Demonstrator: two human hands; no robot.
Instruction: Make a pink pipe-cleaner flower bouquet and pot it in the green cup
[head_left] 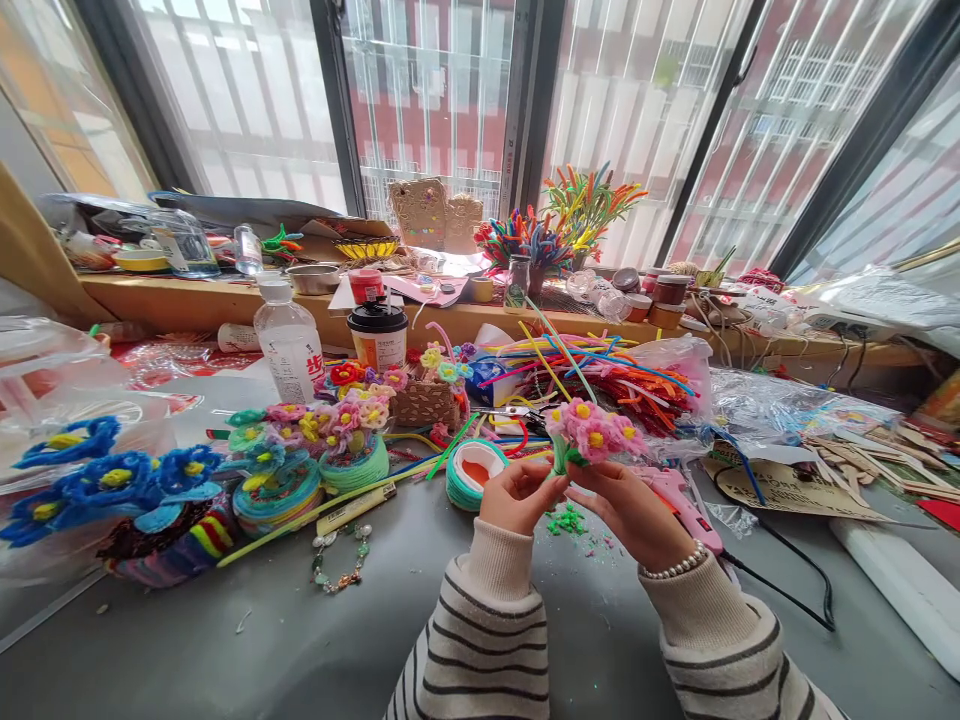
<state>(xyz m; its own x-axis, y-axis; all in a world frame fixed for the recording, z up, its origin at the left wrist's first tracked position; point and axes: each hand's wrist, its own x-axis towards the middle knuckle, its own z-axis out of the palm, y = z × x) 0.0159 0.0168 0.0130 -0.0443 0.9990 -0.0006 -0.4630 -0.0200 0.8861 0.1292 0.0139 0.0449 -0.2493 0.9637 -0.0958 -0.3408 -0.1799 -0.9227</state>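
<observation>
A bunch of pink pipe-cleaner flowers (598,428) with yellow centres is held up above the grey table. My left hand (519,492) is closed on its green stems, thumb and fingers pinched together. From the right, my right hand (628,505) grips the bunch just under the blooms, its fingertips partly hidden. Just left of my left hand stands a small teal-wrapped cup (466,487), pale inside with some orange showing. Green fuzz scraps (566,520) lie on the table beneath the flowers. Behind my right hand rests a pink glue gun (686,508) with a black cord.
Blue flowers (116,477) in a striped pot and several other flower pots crowd the left, near a water bottle (285,340) and a lidded cup (377,335). Loose pipe cleaners (600,375) pile up behind. A bead bracelet (341,560) lies front left; a white foam strip (900,590) lies right.
</observation>
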